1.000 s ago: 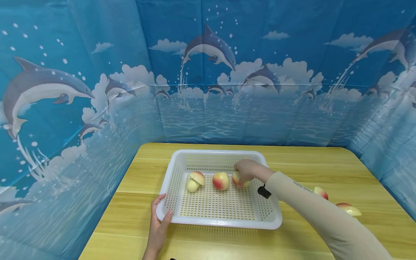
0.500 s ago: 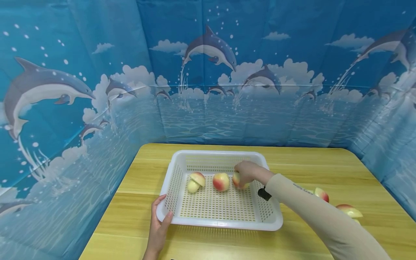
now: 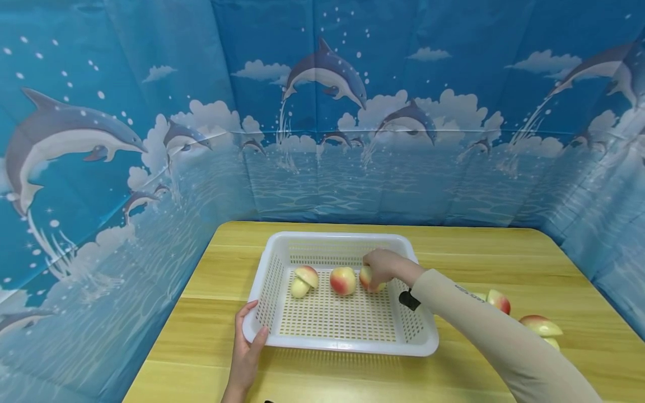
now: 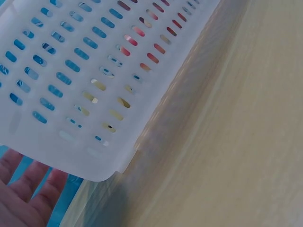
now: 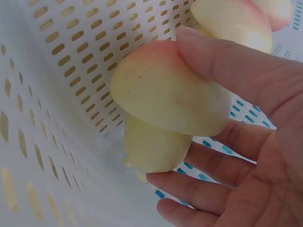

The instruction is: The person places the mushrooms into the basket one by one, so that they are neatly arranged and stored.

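A white perforated plastic basket (image 3: pixel 347 346) stands on the table. My left hand (image 3: pixel 245 350) grips its near left corner, thumb at the rim; several of its fingers (image 4: pixel 49 191) show beyond the basket edge in the left wrist view. Inside the basket, toward the right wall, my right hand (image 3: pixel 385 266) holds a mushroom (image 5: pixel 161 92) with a red-tinged cream cap and a pale stem. The thumb presses on the cap and the fingers lie under cap and stem. Two similar mushrooms lie in the basket, one at the middle (image 3: pixel 342 281), one farther left (image 3: pixel 305 278).
More mushrooms lie on the wooden table (image 3: pixel 186 336) right of the basket, one (image 3: pixel 498 302) beyond my sleeved right forearm (image 3: pixel 499 330) and another (image 3: pixel 541 326) nearer, both partly hidden by the sleeve. A blue dolphin-print curtain (image 3: pixel 322 179) hangs behind and on both sides.
My right sleeve has shifted slightly, uncovering a bit more of the mushrooms on the table. Both hands, the held mushroom and the basket stay almost where they were.
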`<state>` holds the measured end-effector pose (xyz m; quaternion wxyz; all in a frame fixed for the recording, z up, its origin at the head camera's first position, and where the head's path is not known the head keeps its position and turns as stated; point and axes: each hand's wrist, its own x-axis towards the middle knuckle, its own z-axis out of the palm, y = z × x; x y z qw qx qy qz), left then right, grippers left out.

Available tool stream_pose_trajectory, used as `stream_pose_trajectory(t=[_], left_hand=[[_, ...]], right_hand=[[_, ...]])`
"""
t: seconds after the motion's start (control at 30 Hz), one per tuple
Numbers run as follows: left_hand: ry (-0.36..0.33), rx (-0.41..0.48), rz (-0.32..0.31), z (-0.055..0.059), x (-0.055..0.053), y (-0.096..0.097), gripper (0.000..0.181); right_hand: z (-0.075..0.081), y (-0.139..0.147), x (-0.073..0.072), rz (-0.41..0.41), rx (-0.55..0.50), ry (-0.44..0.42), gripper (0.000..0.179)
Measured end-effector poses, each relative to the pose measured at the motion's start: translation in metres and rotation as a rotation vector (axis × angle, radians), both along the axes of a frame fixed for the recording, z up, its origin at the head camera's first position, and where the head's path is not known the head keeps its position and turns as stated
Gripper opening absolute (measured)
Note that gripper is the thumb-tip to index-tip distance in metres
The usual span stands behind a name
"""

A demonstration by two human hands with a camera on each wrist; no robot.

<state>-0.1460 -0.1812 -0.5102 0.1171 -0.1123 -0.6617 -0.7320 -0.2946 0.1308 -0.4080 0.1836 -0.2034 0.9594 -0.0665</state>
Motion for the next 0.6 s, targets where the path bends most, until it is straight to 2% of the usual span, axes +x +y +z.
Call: stream_pose_trajectory(t=[0.43,0.6], left_hand=[[0.02,0.001,-0.006,-0.0016,-0.0014,0.0,0.05],[0.023,0.0,-0.006,-0.0024,-0.0017,-0.0002,0.05]], right_hand=[[0.0026,-0.0005,0.0028,-0.05,-0.01,-0.039,0.04],[0.0012,0.0,0.0036,-0.057,0.001,-0.039,0.049]])
